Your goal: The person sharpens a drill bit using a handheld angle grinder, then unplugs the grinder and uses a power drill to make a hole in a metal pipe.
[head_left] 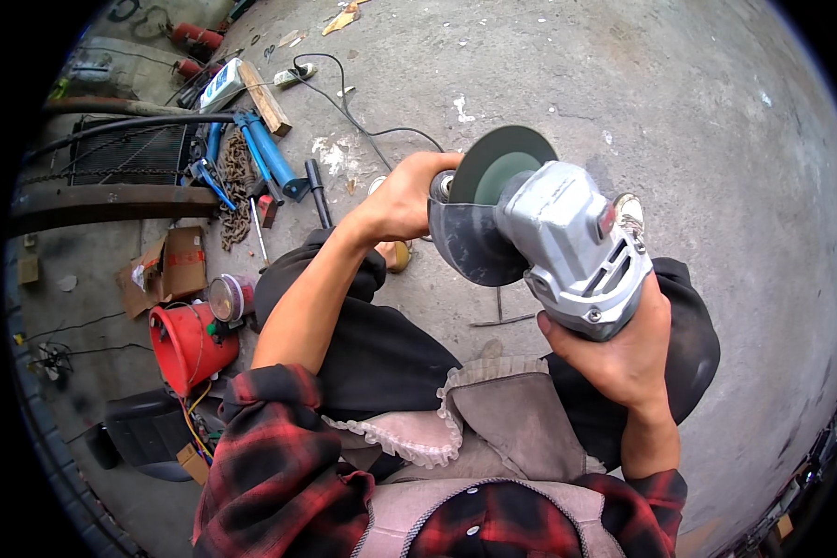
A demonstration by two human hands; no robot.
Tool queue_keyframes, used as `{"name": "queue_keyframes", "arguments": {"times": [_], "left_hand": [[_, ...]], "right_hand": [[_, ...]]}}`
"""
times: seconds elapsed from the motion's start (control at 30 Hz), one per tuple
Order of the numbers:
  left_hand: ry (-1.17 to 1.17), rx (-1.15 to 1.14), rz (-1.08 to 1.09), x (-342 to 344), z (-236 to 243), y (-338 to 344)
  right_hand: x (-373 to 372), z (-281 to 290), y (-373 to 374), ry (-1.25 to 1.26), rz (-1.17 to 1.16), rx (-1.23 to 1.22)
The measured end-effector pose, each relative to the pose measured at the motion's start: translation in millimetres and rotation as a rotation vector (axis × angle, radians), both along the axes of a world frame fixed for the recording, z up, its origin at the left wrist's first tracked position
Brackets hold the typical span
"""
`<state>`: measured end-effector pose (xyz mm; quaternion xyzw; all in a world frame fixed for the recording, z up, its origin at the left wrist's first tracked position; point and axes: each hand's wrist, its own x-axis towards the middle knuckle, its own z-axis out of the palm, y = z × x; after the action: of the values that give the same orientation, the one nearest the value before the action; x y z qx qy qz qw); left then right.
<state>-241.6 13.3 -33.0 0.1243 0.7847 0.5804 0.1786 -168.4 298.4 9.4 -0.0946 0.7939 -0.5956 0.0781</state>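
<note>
The person crouches over the grey concrete floor with a silver-bodied angle grinder held up in front of the chest. The right hand is wrapped firmly round the rear of the grinder's housing, fingers closed underneath it. The left hand reaches to the head of the tool, its fingers curled at the hub of the round grey-green grinding disc, just above the dark metal guard; whether they pinch a nut or only steady the disc I cannot tell from here. The disc sits on the spindle, so the fitting looks well along, though probably not tightened off. Well beyond the left fingers lie a blue long-handled tool, a rusty chain and a red plastic bucket.
</note>
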Motion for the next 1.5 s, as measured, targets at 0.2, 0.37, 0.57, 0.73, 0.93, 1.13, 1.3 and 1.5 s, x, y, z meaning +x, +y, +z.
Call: {"name": "queue_keyframes", "arguments": {"times": [0.2, 0.37, 0.57, 0.73, 0.93, 1.13, 1.3, 1.5], "left_hand": [[0.070, -0.042, -0.019, 0.7, 0.8, 2.1], [0.106, -0.060, -0.013, 1.1, -2.4, 0.3], [0.047, -0.041, -0.031, -1.2, 0.1, -3.2], [0.052, -0.029, -0.005, -6.0, -6.0, -3.1], [-0.062, 0.048, 0.063, -6.3, -4.4, -5.9], [-0.148, 0.109, 0.074, -3.6, -6.4, -5.3], [-0.072, 0.086, 0.064, -0.3, -4.6, -5.2], [-0.082, 0.032, 0.086, 3.6, -6.0, -2.0]], "right_hand": [[-0.2, -2.7, 0.6, 0.024, 0.002, 0.016], [-0.6, -1.1, -0.2, 0.026, 0.007, 0.026], [-1.1, 1.5, -0.6, 0.013, -0.015, 0.044], [-2.2, -0.9, 4.2, -0.017, -0.066, 0.009], [-3.4, -2.2, 2.6, 0.014, -0.074, 0.003], [-4.5, 0.3, 2.3, 0.007, -0.049, -0.020], [-4.8, 1.3, 3.3, -0.025, -0.031, -0.040], [-2.6, -1.4, 1.3, -0.032, -0.022, -0.042]]}}
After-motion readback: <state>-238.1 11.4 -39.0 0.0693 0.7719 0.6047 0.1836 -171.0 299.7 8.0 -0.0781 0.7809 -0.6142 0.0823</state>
